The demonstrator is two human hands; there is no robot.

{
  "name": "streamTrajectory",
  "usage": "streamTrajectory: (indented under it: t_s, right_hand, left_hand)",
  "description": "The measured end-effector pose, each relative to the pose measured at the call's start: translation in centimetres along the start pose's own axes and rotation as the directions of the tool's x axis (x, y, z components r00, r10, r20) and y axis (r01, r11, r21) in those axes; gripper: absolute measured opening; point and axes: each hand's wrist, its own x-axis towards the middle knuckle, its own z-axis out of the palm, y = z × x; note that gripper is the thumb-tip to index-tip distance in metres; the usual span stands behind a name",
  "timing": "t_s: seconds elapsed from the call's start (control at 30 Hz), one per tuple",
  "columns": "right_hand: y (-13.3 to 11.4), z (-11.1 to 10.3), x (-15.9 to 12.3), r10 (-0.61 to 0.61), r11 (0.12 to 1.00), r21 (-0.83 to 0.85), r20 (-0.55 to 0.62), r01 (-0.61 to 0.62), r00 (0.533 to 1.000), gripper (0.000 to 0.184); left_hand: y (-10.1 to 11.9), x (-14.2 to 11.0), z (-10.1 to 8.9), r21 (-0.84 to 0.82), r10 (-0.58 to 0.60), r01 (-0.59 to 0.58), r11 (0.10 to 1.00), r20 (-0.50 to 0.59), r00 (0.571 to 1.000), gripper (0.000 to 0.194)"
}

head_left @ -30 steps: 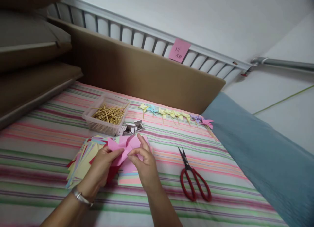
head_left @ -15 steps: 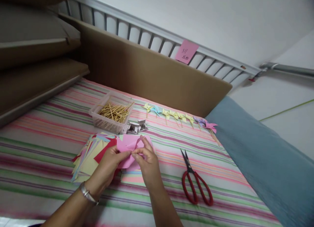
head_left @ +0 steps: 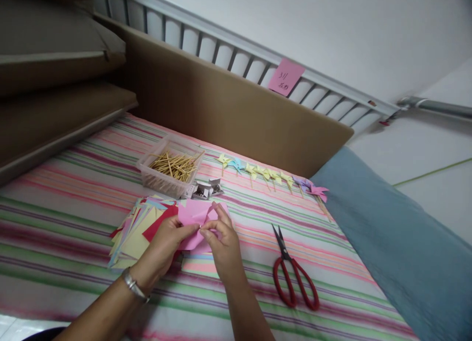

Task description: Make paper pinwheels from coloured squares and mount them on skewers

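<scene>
A pink paper pinwheel [head_left: 191,210], its corners folded inward, is held over the paper stacks. My left hand [head_left: 167,240] grips it from the left, thumb pressed at its middle. My right hand [head_left: 221,237] closes on the same spot, thumb and index finger pinched around a tiny shiny pin [head_left: 200,228], mostly hidden by the fingertips. Beneath and left of the hands lies a fanned stack of coloured paper squares [head_left: 136,237], with a red sheet [head_left: 157,223] on top. Red-handled scissors [head_left: 285,262] lie partly spread to the right.
Behind the hands stand a clear plastic box [head_left: 162,181] of thin wooden sticks and small boxes [head_left: 206,189] with metal bits. Several finished pinwheels [head_left: 273,176] line the far edge before a brown board [head_left: 221,105]. Brown stacked boards [head_left: 62,119] rise at left; the striped cloth [head_left: 92,282] covers the table.
The view has shifted slightly. Both hands stay at the pinwheel's middle, and a bright glint now shows between the fingertips.
</scene>
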Motion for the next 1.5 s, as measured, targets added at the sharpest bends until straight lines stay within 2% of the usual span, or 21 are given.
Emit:
streamTrajectory:
  t_s: [0.37,0.47,0.6,0.77,0.93,1.1,1.5]
  right_hand:
    - [0.04,-0.1,0.11,0.085,0.996,0.04,0.015,-0.086,0.996,0.007]
    - [0.26,-0.07,0.26,0.125,0.988,0.091,0.007,-0.125,0.992,0.005]
    - [0.38,0.05,0.37,0.121,0.971,0.209,0.004,-0.119,0.993,0.004]
    - [0.2,0.14,0.14,0.168,0.945,0.281,0.017,-0.166,0.986,0.006]
    - [0.35,0.44,-0.04,0.192,0.927,0.33,-0.002,-0.181,0.981,0.006]
    - [0.26,0.57,-0.06,0.215,0.913,0.355,-0.006,-0.199,0.977,0.007]
    - [0.06,0.41,0.01,0.224,0.895,0.398,-0.007,-0.203,0.975,0.007]
  left_hand:
    - [-0.06,0.13,-0.04,0.014,-0.014,0.014,1.0,0.009,1.0,0.027]
    - [0.13,0.02,0.07,0.038,0.01,-0.011,0.999,0.028,1.0,0.026]
    - [0.21,-0.08,0.05,0.062,0.012,-0.014,0.998,0.04,0.999,0.025]
    - [0.1,-0.13,0.11,0.073,0.011,-0.012,0.997,0.007,1.0,0.018]
    - [0.01,-0.23,0.26,0.066,-0.013,0.014,0.998,-0.019,1.0,0.016]
    - [0.0,-0.4,0.21,0.048,-0.017,0.018,0.999,-0.009,1.0,0.023]
    - [-0.06,-0.33,0.47,0.005,-0.053,0.053,0.999,0.021,0.998,0.022]
